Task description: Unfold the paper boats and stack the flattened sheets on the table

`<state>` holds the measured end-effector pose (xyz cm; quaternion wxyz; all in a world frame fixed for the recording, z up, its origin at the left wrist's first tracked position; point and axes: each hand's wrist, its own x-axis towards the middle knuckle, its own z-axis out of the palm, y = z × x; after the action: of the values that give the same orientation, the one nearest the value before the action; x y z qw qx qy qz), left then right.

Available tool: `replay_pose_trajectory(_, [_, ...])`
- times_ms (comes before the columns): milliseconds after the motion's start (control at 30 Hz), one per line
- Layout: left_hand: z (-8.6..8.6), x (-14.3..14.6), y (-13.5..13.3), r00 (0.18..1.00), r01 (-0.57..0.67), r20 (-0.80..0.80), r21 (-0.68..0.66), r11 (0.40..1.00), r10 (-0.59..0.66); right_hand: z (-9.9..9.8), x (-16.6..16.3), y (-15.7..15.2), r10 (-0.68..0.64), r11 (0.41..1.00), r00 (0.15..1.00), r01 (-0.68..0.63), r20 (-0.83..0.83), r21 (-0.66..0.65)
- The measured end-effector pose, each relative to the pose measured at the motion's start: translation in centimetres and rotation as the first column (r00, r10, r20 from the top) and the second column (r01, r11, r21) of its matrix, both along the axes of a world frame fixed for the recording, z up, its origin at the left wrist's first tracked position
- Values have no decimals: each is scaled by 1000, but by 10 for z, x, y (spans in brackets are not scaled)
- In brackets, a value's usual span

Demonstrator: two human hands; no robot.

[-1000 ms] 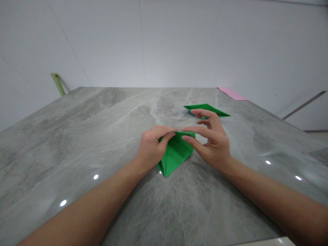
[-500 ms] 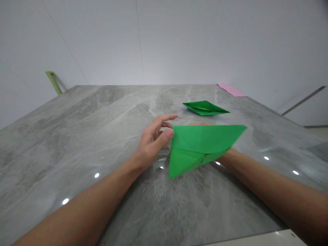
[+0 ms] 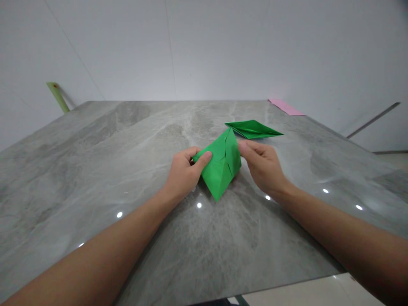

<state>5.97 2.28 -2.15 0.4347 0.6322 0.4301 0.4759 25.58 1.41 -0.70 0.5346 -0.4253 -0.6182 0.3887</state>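
Observation:
Between my two hands is a folded piece of green paper [image 3: 218, 168], creased down the middle and tilted, with one point toward me. My left hand [image 3: 188, 170] grips its left corner, thumb on top and fingers behind. At the right edge, my right hand [image 3: 263, 163] pinches the paper; its fingertips are partly hidden behind the fold. Just beyond lies a second green paper shape [image 3: 255, 129], folded into a long pointed diamond, resting on the table and apart from my hands.
The grey marbled table [image 3: 127, 144] reaches back to a white wall [image 3: 216, 46]. Pink paper [image 3: 287, 107] lies at the far right corner. A light green handle-like strip [image 3: 58, 97] leans at the wall on the left.
The held paper has turned from a broad flat face to a tilted, partly bent one. My left fingers have closed on it, and my right hand has come out from behind to its right edge.

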Motion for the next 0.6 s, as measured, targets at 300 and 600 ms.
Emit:
replay_pose_trajectory(300, [1,2,-8,990,54,-140,339,939,-7,2,-8,-7,96,968,989,-119,-111,-220])
replay_pose_trajectory(600, [1,0,-8,984,112,-171,360,926,-52,1,-7,-5,162,939,979,-191,-121,-287])
